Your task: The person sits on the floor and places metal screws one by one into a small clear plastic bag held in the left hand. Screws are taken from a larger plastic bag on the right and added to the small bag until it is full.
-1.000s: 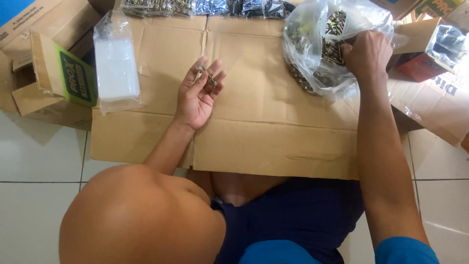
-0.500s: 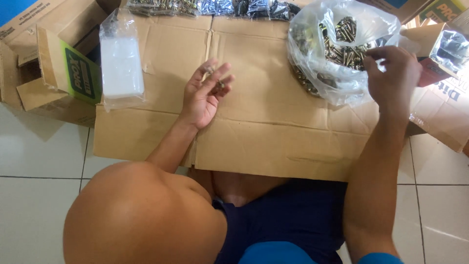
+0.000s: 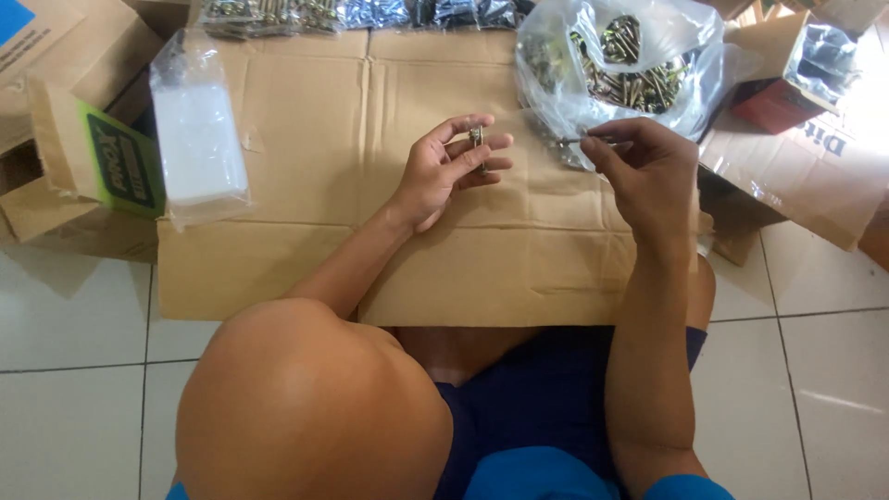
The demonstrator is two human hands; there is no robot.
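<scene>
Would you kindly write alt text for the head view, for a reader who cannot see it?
Seen from above, a seated person's left hand holds a few screws while the right hand pinches one screw beside a clear bag of screws, over flattened cardboard.

Dark navy shorts (image 3: 556, 407) are worn, with a bright blue garment (image 3: 537, 477) seen at the lower edge. Both arms and hands are left bare, without sleeves.

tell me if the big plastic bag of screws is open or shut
Open. The clear bag gapes at the top, with the loose screws showing inside. The right hand holds one screw just outside it.
</scene>
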